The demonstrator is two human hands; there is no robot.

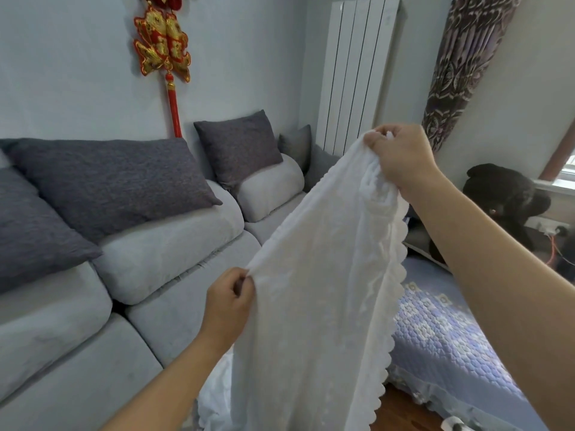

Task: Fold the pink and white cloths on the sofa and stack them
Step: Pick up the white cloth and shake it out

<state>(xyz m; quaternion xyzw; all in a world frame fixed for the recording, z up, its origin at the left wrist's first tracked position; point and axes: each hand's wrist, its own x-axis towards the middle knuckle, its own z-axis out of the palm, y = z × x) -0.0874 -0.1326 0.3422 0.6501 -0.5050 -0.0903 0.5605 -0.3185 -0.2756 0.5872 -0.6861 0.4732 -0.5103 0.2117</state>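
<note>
I am at the start of folding the thin white cloth with the wavy, scalloped edge (pixel 314 275), and I think this is the step where the cloth gets held up and pulled flat before the first fold. My left hand (pixel 228 303) is low and near me, with the fingers curled in and the thumb and fingers pinching the cloth's left edge. My right hand (pixel 401 157) is higher and farther out, with the arm reaching long, and its fingers are bunched tight on the top corner of the cloth. So the top edge runs on a slant from low left to high right. The cloth hangs in the air between my hands, in front of the long grey soft sofa (pixel 174 244), and its bottom part drops out of sight below. It is not on the sofa right now. I cannot see the pink cloth anywhere here. Next, I think I need to get both hands level so the cloth hangs straight, then bring the two held corners together to fold it in half. The cloth is floppy and see-through thin, so it could twist or slip if I let my pinch go loose.
</note>
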